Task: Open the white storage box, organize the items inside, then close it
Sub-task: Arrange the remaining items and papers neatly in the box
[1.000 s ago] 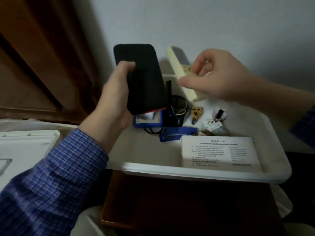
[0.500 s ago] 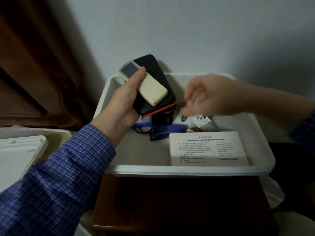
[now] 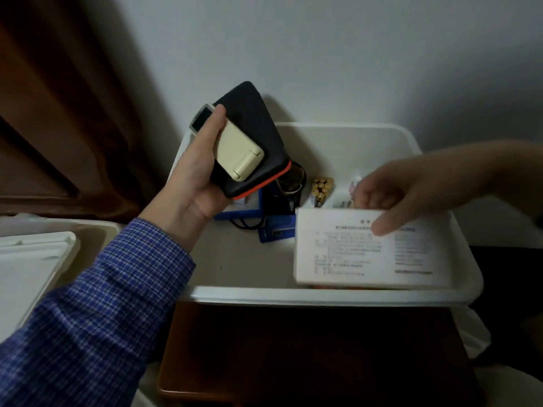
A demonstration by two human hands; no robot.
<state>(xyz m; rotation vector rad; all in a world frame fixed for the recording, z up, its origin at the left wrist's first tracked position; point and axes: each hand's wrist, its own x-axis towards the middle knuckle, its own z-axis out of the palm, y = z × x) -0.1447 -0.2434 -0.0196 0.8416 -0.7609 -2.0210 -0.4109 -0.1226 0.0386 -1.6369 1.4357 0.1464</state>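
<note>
The white storage box (image 3: pixel 329 295) stands open on a dark wooden stand against the wall. My left hand (image 3: pixel 194 174) holds a black pouch with a red edge (image 3: pixel 258 136) above the box's left side, with a cream remote control (image 3: pixel 235 151) pressed on top under my thumb. My right hand (image 3: pixel 390 192) grips the far edge of a white printed carton (image 3: pixel 364 251) at the box's front right; the carton looks blurred and tilted. Inside lie a bundle of gold-tipped batteries (image 3: pixel 321 188), blue items (image 3: pixel 276 230) and a dark cable coil (image 3: pixel 291 180).
The box's white lid (image 3: pixel 32 259) lies to the left on another pale container. A brown wooden door or panel (image 3: pixel 58 113) fills the left background. The wall stands right behind the box. The dark wooden stand (image 3: pixel 293 353) sits below the box.
The cream remote passed from my right hand onto the black pouch in my left hand. My right hand then dropped into the box and took hold of the white carton.
</note>
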